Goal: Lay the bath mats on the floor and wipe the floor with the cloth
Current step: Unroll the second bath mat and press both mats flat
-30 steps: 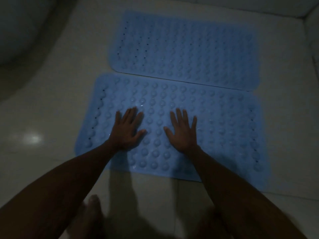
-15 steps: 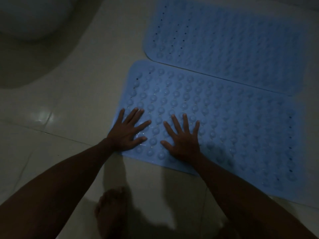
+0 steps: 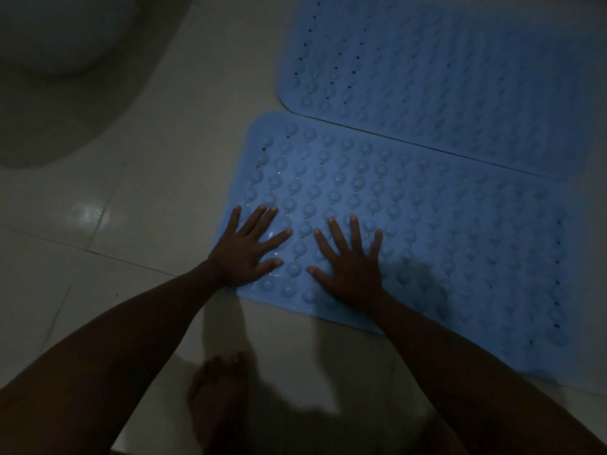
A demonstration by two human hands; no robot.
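Two blue bath mats on the floor: near bath mat (image 3: 427,231) across the middle and right of the frame, far bath mat (image 3: 443,77) at upper right, long edges just beside each other. Two bare hands, both flat with fingers spread on the lower left corner of the near one: left hand (image 3: 244,254), right hand (image 3: 349,269). One bare foot (image 3: 216,399) at bottom centre. One pale rounded fixture (image 3: 59,31) at upper left. Many raised bumps and small holes per mat, too dim to count.
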